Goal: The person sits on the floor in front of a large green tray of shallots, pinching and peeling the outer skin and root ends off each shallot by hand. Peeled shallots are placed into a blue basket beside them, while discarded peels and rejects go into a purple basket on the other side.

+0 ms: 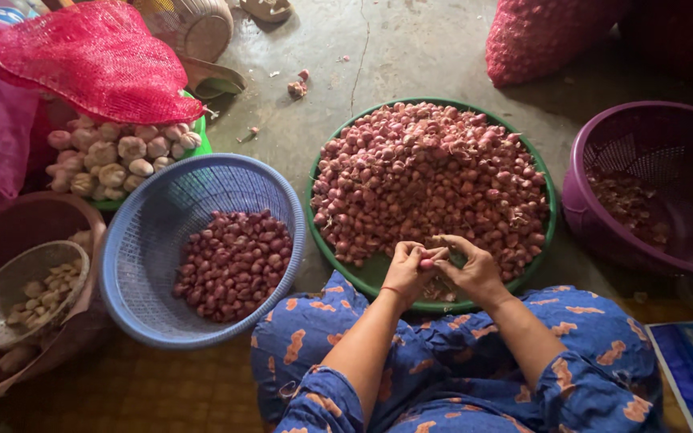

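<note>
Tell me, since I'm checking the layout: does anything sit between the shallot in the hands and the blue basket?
Nothing visible does. The hands hold a shallot over the green tray's near edge; only bare floor separates that tray from the blue basket.

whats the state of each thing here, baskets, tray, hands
left hand: pinching one shallot
right hand: fingers on the same shallot
green tray: heaped with shallots
blue basket: partly filled with shallots
purple basket: tilted, holding peels
red mesh sack: draped over garlic bulbs

A small pinkish-red shallot [426, 262] sits pinched between both hands' fingers over the green tray's [378, 277] near rim.
</note>
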Demonstrator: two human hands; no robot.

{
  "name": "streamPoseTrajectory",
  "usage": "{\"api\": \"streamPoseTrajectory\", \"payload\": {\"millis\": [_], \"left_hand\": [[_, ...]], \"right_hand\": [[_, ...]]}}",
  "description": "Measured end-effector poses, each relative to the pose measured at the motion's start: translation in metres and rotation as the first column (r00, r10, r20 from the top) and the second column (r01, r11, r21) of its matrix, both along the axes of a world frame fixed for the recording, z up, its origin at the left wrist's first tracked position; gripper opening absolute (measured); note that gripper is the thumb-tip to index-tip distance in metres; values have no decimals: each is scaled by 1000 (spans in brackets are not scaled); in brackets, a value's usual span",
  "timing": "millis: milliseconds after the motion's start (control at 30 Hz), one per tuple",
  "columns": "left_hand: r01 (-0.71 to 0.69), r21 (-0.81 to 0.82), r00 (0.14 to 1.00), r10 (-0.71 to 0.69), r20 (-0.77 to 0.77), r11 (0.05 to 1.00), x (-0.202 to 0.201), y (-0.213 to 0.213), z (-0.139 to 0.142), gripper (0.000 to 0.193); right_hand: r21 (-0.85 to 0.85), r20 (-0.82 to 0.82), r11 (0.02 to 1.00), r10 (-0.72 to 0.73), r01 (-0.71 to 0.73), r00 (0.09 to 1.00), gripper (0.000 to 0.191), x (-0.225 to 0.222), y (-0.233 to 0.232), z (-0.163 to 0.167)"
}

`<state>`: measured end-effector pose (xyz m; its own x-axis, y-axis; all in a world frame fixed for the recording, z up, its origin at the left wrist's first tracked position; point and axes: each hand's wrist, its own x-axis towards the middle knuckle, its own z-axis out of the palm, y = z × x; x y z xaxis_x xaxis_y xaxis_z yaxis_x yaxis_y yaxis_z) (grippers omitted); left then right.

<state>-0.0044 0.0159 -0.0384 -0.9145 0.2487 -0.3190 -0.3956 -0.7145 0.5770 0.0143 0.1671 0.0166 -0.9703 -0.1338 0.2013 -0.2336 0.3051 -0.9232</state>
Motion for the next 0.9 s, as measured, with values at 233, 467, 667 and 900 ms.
{"api": "streamPoseTrajectory", "payload": {"millis": [233, 467, 667, 900], "left_hand": [[-50, -15, 995, 51, 82, 999, 9, -2, 27, 10], [-66, -111, 995, 57, -87, 992, 15, -3, 40, 11], [16, -288, 999, -25, -27, 958, 25, -2, 43, 13], [-380, -635, 918, 186, -351, 673, 12, -76, 92, 14]], "right_hand": [[-192, 171, 978, -48, 81, 984, 34, -1, -9, -6], [249, -166, 968, 34, 8, 985, 59, 15, -13, 24], [120, 259, 986, -141, 113, 955, 45, 23, -35, 45], [22, 78, 970, -242, 241, 967, 42, 9, -9, 26]]}}
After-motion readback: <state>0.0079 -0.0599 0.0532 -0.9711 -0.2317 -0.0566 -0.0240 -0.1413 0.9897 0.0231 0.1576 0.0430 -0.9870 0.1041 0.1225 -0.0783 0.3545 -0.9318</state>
